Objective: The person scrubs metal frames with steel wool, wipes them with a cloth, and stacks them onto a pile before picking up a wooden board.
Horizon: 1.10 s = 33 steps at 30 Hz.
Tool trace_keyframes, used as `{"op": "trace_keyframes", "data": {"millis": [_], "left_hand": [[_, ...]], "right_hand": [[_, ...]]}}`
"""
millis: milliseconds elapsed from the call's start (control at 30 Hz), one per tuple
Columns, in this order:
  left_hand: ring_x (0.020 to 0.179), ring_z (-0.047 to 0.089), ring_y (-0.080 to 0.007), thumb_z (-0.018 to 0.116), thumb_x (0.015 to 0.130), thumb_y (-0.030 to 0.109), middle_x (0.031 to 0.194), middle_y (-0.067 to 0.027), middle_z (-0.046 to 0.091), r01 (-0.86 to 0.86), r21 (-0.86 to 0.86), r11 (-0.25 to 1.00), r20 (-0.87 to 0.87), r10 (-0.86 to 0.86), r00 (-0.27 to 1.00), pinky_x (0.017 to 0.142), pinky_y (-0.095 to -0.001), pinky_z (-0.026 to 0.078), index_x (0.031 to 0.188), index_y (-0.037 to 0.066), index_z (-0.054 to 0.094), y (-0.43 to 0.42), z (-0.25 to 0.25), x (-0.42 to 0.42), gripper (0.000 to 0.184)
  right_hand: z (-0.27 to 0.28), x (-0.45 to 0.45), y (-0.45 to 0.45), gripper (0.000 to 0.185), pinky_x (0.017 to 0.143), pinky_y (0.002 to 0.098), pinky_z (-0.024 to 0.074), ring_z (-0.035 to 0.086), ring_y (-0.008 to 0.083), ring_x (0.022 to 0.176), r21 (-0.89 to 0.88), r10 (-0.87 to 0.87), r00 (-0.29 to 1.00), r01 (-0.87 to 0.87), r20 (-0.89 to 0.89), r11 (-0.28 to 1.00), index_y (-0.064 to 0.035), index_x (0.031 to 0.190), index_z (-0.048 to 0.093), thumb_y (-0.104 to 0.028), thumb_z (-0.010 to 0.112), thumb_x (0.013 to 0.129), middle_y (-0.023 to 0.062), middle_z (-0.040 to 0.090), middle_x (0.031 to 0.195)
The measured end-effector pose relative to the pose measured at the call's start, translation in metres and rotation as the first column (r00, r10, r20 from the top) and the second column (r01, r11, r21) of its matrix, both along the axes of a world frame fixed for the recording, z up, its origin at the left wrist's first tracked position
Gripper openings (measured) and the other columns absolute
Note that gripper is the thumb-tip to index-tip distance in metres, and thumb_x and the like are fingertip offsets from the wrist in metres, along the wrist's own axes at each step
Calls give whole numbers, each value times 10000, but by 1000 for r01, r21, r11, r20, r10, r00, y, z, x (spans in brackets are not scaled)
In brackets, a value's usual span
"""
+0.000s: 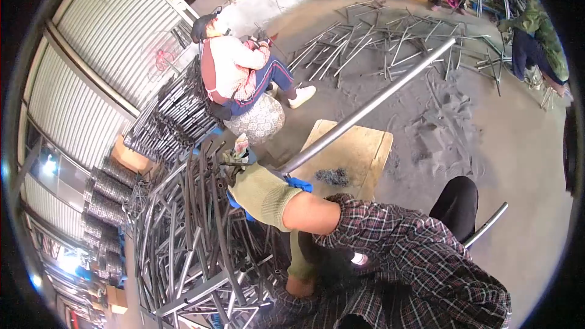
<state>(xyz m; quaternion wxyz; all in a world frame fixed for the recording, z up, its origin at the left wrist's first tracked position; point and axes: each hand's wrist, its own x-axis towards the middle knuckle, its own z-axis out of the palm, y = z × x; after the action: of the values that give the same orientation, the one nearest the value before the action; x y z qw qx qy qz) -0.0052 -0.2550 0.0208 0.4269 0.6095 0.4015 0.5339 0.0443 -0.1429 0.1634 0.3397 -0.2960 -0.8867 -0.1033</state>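
My right hand (262, 196), in a green knit glove with blue on the fingers, is closed on a long metal tube (372, 106). The tube slants up and to the right, and its near end is hidden at the glove. Below the right forearm, my left hand (300, 261) shows only a green glove and cuff; its fingers are hidden. A large heap of metal tubes (189, 244) lies beside both hands on the left. Another tube (487, 225) sticks out from behind my plaid sleeve, near my dark-clothed knee.
A worn board (359, 146) with a small pile of dark bits (332, 176) lies ahead. One person (237, 70) sits on a patterned seat (259, 122) at the left. More tubes (390, 42) lie scattered across the floor. Two other people (539, 42) are farther back, at the right.
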Motion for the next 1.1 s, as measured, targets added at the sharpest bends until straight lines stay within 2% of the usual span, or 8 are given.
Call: {"op": "trace_keyframes", "data": {"millis": [33,167,333,400,467,767,1000,1100], "left_hand": [[1257,452,-236,817,613,72,1363,-111,452,-24,68,997,-58,28,998,1029,-373,385,1431,10,327,1,-4,1,955],[1241,464,-229,824,619,97,1371,-99,439,-78,-131,988,93,91,991,1020,-364,398,1442,21,303,3,13,18,977],[1263,459,-226,840,604,126,1392,-96,428,-150,-224,963,-103,130,986,1029,-366,402,1459,35,285,16,-17,10,1023],[1268,466,-252,501,897,264,1410,-105,443,-128,-190,973,-42,123,992,1041,-407,409,1458,54,318,17,-11,15,627],[1271,469,-265,328,1044,332,1421,-109,451,-109,-135,985,-77,99,992,1048,-427,411,1457,62,335,18,-12,12,493],[1290,457,-262,331,1041,355,1446,-98,431,-75,14,997,-268,76,960,1055,-427,408,1466,67,323,19,-19,0,513],[1291,456,-261,319,1042,358,1452,-90,420,-74,-32,997,-181,67,981,1051,-429,416,1483,98,298,12,-11,3,512],[1298,447,-263,321,1043,353,1447,-95,421,-62,-203,977,74,78,994,1057,-424,410,1486,102,295,7,2,13,509]], "right_hand": [[7,10,-2,141,674,387,487,657,267,747,-5,9,1000,-9,15,1000,-95,847,671,-175,557,827,114,668,793],[7,24,3,127,658,375,478,657,245,748,-14,-12,1000,12,26,1000,-109,851,671,-178,575,805,94,670,793],[-5,34,20,119,659,365,485,662,239,741,19,18,999,-18,45,1000,-113,834,676,-177,584,796,86,675,782],[-8,33,24,114,656,362,488,663,235,733,-3,-2,999,2,53,1000,-116,821,679,-177,586,794,80,675,768],[-9,37,24,110,651,363,489,662,234,720,-14,1,998,-1,63,1000,-118,808,681,-175,587,792,75,673,751],[-12,26,23,111,643,358,489,659,245,712,3,-36,998,36,-46,999,-102,810,679,-163,588,788,79,666,741],[-4,27,15,133,668,370,487,656,266,752,-45,42,999,-41,19,998,-86,856,673,-150,577,789,113,666,803],[-1,27,10,133,665,378,490,657,272,754,2,24,999,-24,-26,1000,-81,860,669,-145,578,785,118,662,804]]}}
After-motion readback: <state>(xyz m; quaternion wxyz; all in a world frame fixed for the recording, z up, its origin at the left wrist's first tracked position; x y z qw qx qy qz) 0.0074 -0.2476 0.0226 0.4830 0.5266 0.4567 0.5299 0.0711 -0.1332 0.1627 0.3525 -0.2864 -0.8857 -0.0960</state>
